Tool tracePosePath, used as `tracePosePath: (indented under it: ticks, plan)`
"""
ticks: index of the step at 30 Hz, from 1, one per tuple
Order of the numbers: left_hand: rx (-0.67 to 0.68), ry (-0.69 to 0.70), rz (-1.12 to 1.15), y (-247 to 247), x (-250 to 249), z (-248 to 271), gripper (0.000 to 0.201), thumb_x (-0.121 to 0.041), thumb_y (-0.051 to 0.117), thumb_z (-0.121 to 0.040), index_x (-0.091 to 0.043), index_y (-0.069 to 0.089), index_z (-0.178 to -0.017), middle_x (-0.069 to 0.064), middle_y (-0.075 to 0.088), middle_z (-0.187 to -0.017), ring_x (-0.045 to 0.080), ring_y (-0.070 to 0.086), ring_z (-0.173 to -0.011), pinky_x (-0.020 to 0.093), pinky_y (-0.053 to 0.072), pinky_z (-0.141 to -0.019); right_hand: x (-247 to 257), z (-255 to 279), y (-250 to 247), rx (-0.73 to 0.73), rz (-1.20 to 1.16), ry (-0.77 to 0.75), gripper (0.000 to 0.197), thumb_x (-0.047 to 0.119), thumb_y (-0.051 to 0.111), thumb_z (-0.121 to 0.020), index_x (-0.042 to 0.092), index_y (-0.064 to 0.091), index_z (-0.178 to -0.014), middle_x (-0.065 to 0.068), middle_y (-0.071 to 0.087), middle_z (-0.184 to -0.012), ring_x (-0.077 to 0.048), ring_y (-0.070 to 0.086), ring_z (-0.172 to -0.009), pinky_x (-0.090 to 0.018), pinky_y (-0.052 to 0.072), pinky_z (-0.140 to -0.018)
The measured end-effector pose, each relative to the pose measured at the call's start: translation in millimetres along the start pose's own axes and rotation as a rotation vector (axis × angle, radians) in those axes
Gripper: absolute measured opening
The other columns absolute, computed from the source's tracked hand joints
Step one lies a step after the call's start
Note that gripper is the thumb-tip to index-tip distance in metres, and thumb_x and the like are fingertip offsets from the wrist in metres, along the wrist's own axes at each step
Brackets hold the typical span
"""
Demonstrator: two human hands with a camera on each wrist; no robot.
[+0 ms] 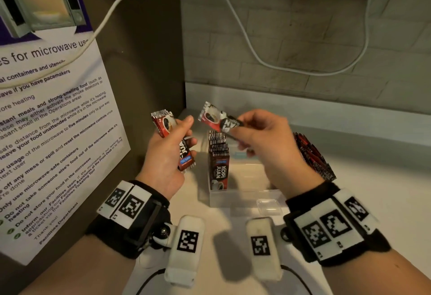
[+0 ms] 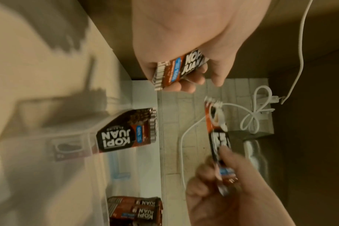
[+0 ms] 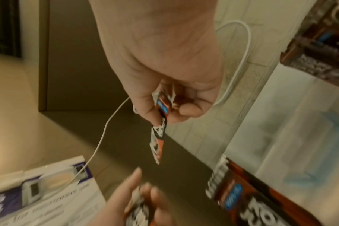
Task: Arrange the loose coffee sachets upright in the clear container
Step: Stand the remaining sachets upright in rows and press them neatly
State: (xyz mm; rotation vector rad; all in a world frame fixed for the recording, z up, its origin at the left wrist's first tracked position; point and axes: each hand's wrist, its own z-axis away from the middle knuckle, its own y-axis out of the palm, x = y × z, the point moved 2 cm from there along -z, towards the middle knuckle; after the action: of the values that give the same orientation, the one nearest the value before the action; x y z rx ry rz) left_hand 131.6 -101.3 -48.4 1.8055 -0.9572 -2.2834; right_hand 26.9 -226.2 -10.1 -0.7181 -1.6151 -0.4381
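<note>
Step in hand, I judge: feeding; my left hand [image 1: 166, 154] grips a Kopi Juan sachet stack [image 1: 173, 139]; right hand [image 1: 263, 140] fingers pinch one sachet [image 1: 218, 117]; next, stand it upright beside the row [image 1: 218, 159] in the clear container [image 1: 245, 197].

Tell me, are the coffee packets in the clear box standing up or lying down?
Standing up. The sachets stand on end in a row against the left wall of the clear container, printed fronts facing out.

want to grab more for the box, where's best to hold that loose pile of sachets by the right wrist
Pinch the loose pile across its flat faces near the upper crimped ends, coming from above. The sachets lean fanned on the counter, top edges exposed, lower ends against the surface.
</note>
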Motion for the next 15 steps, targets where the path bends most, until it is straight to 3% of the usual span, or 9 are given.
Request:
tracePosePath:
  ticks: [3,8,12,15]
  plan:
    - [-0.032,-0.004,-0.024,-9,-3,-5,0.015,-0.016,0.071,-0.085,-0.024,0.058,-0.084,-0.005,0.062,-0.074,0.007,0.061,-0.065,0.021,0.044,-0.051,9,-5,-20,-0.093,-0.043,-0.019,0.021,-0.005,0.072,-0.075,0.015,0.066,-0.071,0.002,0.057,-0.057,-0.006,0.046,-0.046,-0.019,0.038,-0.045]
    - [-0.047,-0.074,-0.123,-15,12,-6,0.015,-0.009,0.067,-0.086,-0.021,0.057,-0.088,0.0,0.064,-0.082,0.011,0.064,-0.069,0.023,0.045,-0.051,6,-6,-25,-0.022,0.074,-0.01,0.014,-0.003,0.062,-0.086,0.01,0.067,-0.086,-0.007,0.066,-0.071,-0.011,0.058,-0.054,-0.022,0.046,-0.048]
    - [-0.028,-0.129,-0.179,-19,27,-1,0.01,-0.011,0.066,-0.087,-0.018,0.06,-0.088,0.003,0.067,-0.083,0.013,0.064,-0.067,0.024,0.045,-0.053,-7,-7,-25,-0.036,0.323,-0.071,0.019,0.001,0.061,-0.089,0.019,0.056,-0.088,-0.008,0.069,-0.083,-0.012,0.067,-0.058,-0.03,0.056,-0.058]
    - [-0.05,-0.148,-0.206,-24,33,-1,0.007,-0.013,0.066,-0.087,-0.017,0.062,-0.088,0.003,0.068,-0.084,0.014,0.063,-0.069,0.025,0.045,-0.053,-11,-8,-28,-0.014,0.321,-0.075,0.031,0.001,0.068,-0.084,0.028,0.051,-0.081,-0.002,0.069,-0.082,-0.007,0.065,-0.055,-0.022,0.05,-0.054]
